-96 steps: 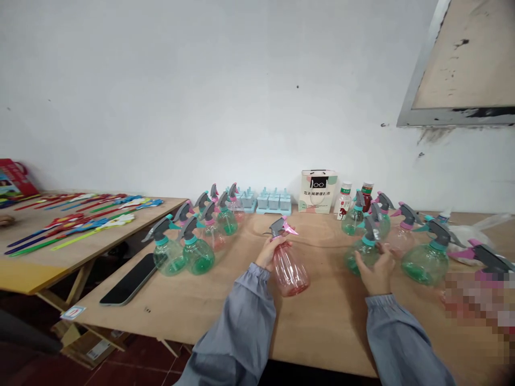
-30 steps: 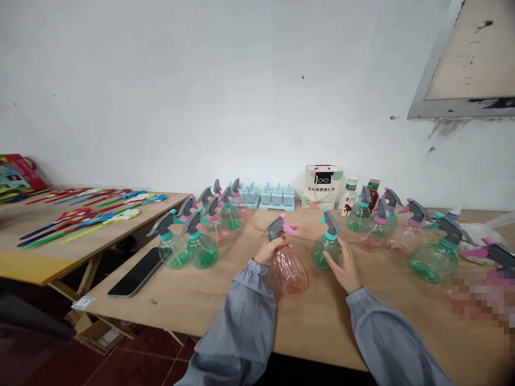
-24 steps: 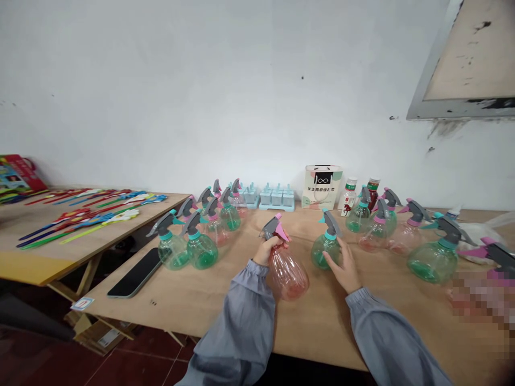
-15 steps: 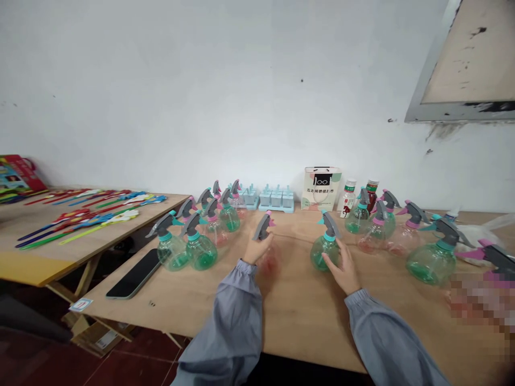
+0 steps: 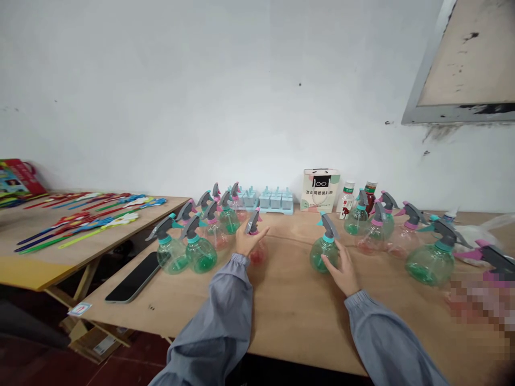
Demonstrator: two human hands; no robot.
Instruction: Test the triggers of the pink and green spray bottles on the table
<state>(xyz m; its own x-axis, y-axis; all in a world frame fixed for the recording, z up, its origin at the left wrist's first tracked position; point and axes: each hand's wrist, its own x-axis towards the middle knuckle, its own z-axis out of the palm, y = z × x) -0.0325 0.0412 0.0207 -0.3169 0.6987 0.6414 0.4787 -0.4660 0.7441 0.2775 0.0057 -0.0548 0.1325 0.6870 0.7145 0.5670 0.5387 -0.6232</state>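
Note:
My left hand (image 5: 248,242) is round the neck of a red-tinted spray bottle (image 5: 258,254) with a grey and pink head; the thumb lies across the front and the fingers are mostly hidden. At the right, my right hand (image 5: 343,271) grips a green-tinted spray bottle (image 5: 323,253) by its side, thumb in front. This bottle has a grey and turquoise head and stands on the wooden table (image 5: 293,305). Beside my left hand stands a group of similar spray bottles (image 5: 201,254) in green and red.
More spray bottles (image 5: 431,264) stand to the right, near another person's blurred hand (image 5: 478,300). A phone (image 5: 134,277) lies at the left edge. Against the wall are blue popsicle moulds (image 5: 276,201), a paper bag (image 5: 321,191) and two drink bottles. A second table (image 5: 60,252) holds colourful flat strips.
My left hand has moved left and slightly away from me, with the red-tinted spray bottle moving along. My right hand and the green-tinted bottle have stayed in place.

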